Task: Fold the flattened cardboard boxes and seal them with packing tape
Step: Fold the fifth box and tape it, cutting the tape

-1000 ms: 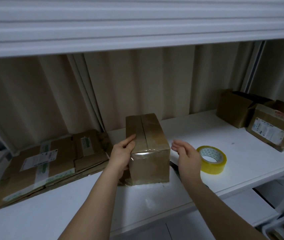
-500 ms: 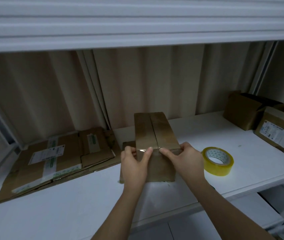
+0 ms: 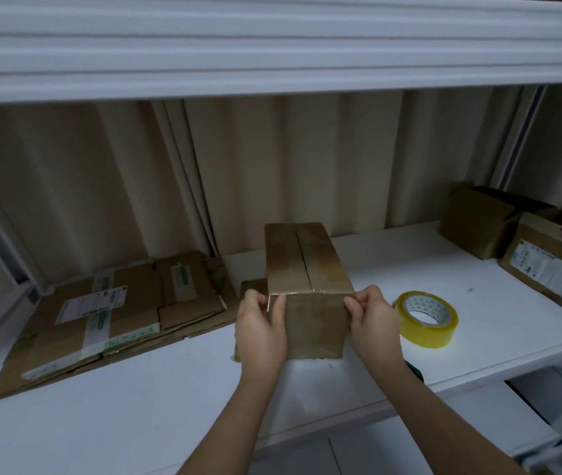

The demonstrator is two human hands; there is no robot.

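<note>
Folded cardboard box (image 3: 307,286) standing on the white shelf (image 3: 478,303), its top flaps meeting at a central seam under clear packing tape. Left hand (image 3: 261,332) and right hand (image 3: 373,322) each hold a near top corner, fingers curled over the edge, probably to smooth the tape end down the front face. Roll of yellow packing tape (image 3: 425,318) lies just beside the right hand, within reach. Flattened cardboard boxes (image 3: 108,310) lie stacked to the left, apparently awaiting folding; assembled boxes (image 3: 526,241) sit far right.
</note>
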